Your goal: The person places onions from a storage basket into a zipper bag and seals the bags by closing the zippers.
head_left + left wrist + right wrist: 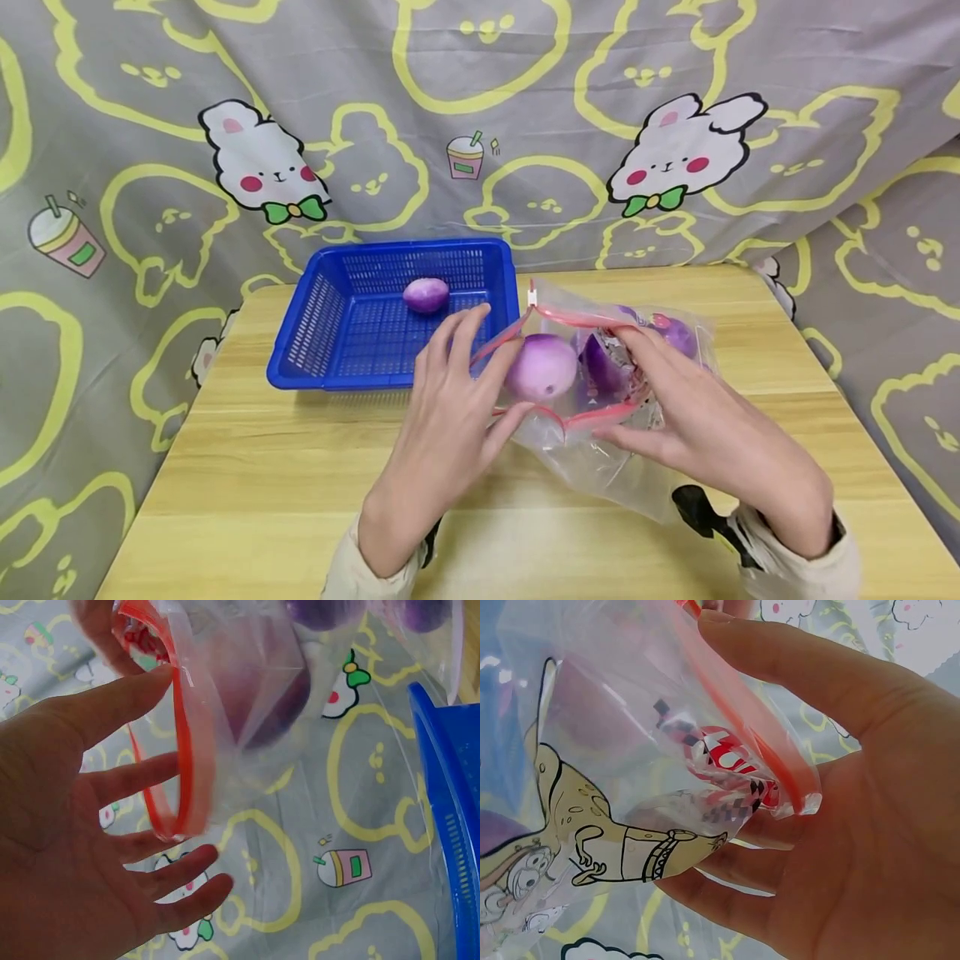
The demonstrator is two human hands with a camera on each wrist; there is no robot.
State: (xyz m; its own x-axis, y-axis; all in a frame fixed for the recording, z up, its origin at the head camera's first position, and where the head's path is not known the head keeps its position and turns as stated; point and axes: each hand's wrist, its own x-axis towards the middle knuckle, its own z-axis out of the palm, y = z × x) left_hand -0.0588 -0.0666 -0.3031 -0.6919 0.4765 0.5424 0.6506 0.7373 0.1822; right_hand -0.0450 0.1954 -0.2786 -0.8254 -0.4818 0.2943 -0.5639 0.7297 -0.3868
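Observation:
A clear zip bag (600,462) with a red zip strip and a white slider (532,297) gapes between the two hands. Just inside its mouth lies a pale purple onion (542,368), and darker purple ones (677,337) show through the plastic. My right hand (712,408) grips the bag's right end, thumb at the near rim and fingers at the far one. The left hand (457,400) is at the opening beside the pale onion, its fingers spread. In the left wrist view, the left thumb (127,705) meets the red strip (182,742).
A blue slotted basket (300,379) stands at the back left of the wooden table (247,492), one purple onion (426,295) in it. Cartoon-print cloth (540,225) hangs behind and at both sides. A starfish cartoon (577,817) is printed on the bag.

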